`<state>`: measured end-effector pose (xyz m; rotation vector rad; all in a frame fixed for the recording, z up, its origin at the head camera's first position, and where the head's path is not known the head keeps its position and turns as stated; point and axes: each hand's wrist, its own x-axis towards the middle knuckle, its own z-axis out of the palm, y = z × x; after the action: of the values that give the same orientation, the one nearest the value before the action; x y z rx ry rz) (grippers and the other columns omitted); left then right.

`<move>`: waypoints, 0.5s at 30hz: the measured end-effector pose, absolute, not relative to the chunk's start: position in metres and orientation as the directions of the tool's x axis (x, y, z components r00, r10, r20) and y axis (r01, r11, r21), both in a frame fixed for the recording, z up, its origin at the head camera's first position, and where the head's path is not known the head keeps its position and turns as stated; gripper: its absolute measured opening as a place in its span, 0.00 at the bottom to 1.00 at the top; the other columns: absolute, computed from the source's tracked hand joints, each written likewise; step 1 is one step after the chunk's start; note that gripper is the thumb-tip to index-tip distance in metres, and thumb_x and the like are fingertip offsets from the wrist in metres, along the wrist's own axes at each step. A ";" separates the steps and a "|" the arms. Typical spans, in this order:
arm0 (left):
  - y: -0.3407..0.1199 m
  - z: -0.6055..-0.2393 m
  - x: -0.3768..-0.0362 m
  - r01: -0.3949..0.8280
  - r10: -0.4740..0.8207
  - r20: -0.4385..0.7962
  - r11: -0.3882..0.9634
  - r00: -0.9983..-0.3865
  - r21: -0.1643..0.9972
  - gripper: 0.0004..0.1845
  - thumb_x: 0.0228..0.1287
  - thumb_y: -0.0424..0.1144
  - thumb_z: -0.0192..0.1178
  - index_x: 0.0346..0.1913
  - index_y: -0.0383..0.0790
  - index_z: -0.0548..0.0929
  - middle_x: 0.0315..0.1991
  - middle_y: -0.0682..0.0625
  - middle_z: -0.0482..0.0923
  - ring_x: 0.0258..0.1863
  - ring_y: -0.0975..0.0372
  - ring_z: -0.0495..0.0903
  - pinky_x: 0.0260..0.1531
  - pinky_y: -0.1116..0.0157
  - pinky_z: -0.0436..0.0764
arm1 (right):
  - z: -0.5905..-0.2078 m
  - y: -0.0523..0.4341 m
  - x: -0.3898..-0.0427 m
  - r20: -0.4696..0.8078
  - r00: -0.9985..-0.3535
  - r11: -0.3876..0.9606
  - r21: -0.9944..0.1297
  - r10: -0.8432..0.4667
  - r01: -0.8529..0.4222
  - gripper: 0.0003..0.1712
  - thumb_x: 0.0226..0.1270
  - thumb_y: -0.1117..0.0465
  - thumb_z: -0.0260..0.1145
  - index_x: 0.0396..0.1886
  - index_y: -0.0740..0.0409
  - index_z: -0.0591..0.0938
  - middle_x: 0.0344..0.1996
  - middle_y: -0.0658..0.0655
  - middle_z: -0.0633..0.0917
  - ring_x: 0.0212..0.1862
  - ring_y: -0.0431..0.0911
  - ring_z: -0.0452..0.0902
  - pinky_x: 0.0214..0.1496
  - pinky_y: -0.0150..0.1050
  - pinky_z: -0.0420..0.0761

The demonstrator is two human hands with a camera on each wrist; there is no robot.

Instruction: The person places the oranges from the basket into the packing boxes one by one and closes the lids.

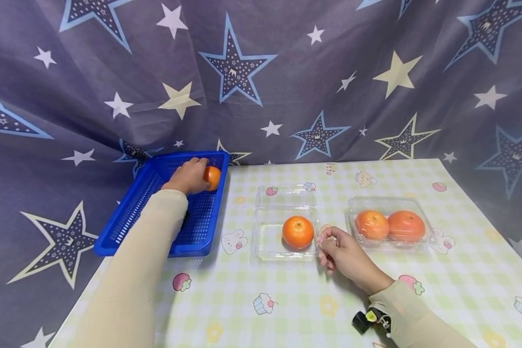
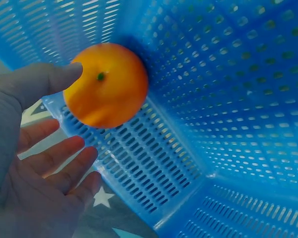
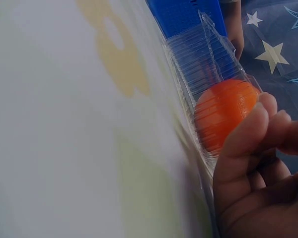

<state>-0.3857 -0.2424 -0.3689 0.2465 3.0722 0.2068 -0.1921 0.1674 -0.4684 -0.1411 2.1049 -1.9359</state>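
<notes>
My left hand (image 1: 189,176) reaches into the blue plastic basket (image 1: 219,212). Beside it lies an orange (image 1: 212,178), in the basket's far right corner. The left wrist view shows the thumb at the side of this orange (image 2: 109,87), with the fingers spread and not curled round it. An open clear plastic container (image 1: 267,241) stands mid-table, holding one orange (image 1: 297,232) in its right half. My right hand (image 1: 341,253) pinches the container's right edge between thumb and forefinger. In the right wrist view, the hand (image 3: 260,173) is close to the orange (image 3: 223,111) in the container.
A closed clear container (image 1: 391,203) with two oranges (image 1: 406,226) stands to the right. A dark thing (image 1: 185,220) in the basket is mostly hidden by my left sleeve. A checked cloth (image 1: 226,295) covers the table, and a star-patterned curtain (image 1: 282,101) hangs behind it.
</notes>
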 end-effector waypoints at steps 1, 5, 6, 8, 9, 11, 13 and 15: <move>-0.242 -0.370 -0.386 0.154 0.161 -0.043 0.979 -0.986 0.136 0.40 0.63 0.40 0.71 0.75 0.34 0.66 0.68 0.33 0.69 0.60 0.40 0.73 0.66 0.37 0.71 | -0.468 0.167 -0.192 -0.140 -0.957 0.098 -0.988 -0.254 0.118 0.10 0.80 0.63 0.56 0.49 0.67 0.69 0.19 0.55 0.80 0.18 0.43 0.72 0.22 0.38 0.81; -0.243 -0.375 -0.388 0.142 0.149 -0.049 0.981 -0.988 0.132 0.42 0.62 0.44 0.72 0.75 0.35 0.64 0.68 0.32 0.68 0.61 0.39 0.72 0.67 0.36 0.70 | -0.468 0.167 -0.192 -0.140 -0.956 0.096 -0.988 -0.256 0.119 0.10 0.81 0.63 0.56 0.49 0.67 0.69 0.19 0.55 0.79 0.19 0.43 0.72 0.22 0.38 0.81; -0.243 -0.376 -0.388 0.139 0.147 -0.050 0.981 -0.988 0.134 0.43 0.62 0.44 0.72 0.76 0.35 0.64 0.68 0.32 0.67 0.61 0.38 0.72 0.67 0.36 0.70 | -0.467 0.167 -0.192 -0.139 -0.956 0.095 -0.988 -0.258 0.118 0.10 0.81 0.63 0.56 0.48 0.67 0.69 0.19 0.55 0.79 0.19 0.43 0.72 0.22 0.37 0.80; -0.243 -0.378 -0.388 0.133 0.142 -0.055 0.981 -0.988 0.138 0.43 0.63 0.45 0.72 0.76 0.35 0.63 0.69 0.32 0.67 0.62 0.38 0.71 0.67 0.35 0.69 | -0.468 0.167 -0.192 -0.137 -0.955 0.092 -0.989 -0.265 0.116 0.10 0.81 0.63 0.56 0.48 0.67 0.69 0.19 0.56 0.79 0.19 0.43 0.72 0.22 0.37 0.80; -0.244 -0.379 -0.389 0.132 0.141 -0.056 0.982 -0.988 0.137 0.44 0.63 0.45 0.71 0.76 0.35 0.62 0.69 0.31 0.67 0.62 0.37 0.71 0.67 0.35 0.69 | -0.468 0.167 -0.192 -0.135 -0.954 0.092 -0.989 -0.267 0.115 0.10 0.81 0.63 0.56 0.48 0.67 0.69 0.19 0.56 0.79 0.19 0.43 0.72 0.22 0.37 0.80; -0.244 -0.380 -0.389 0.133 0.142 -0.057 0.982 -0.988 0.137 0.44 0.63 0.46 0.71 0.76 0.35 0.62 0.69 0.31 0.67 0.62 0.37 0.71 0.67 0.35 0.68 | -0.468 0.167 -0.192 -0.134 -0.954 0.093 -0.989 -0.269 0.113 0.10 0.81 0.63 0.56 0.47 0.67 0.69 0.19 0.56 0.79 0.19 0.43 0.72 0.22 0.37 0.80; -0.243 -0.381 -0.390 0.138 0.146 -0.056 0.981 -0.988 0.135 0.44 0.63 0.46 0.71 0.76 0.35 0.61 0.68 0.31 0.67 0.62 0.37 0.71 0.67 0.35 0.68 | -0.468 0.168 -0.192 -0.133 -0.954 0.096 -0.989 -0.269 0.111 0.10 0.81 0.63 0.56 0.47 0.67 0.69 0.19 0.56 0.79 0.19 0.43 0.72 0.22 0.38 0.80; -0.242 -0.381 -0.390 0.142 0.151 -0.057 0.981 -0.987 0.134 0.45 0.62 0.46 0.71 0.76 0.34 0.61 0.69 0.30 0.66 0.62 0.36 0.71 0.67 0.35 0.68 | -0.468 0.168 -0.193 -0.138 -0.955 0.099 -0.988 -0.264 0.116 0.09 0.81 0.63 0.56 0.47 0.66 0.69 0.19 0.56 0.79 0.19 0.43 0.72 0.22 0.37 0.80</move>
<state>-0.3900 -0.2424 -0.3808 0.2268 3.0599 0.1998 -0.1927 0.1680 -0.4682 -0.1469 2.1002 -1.9314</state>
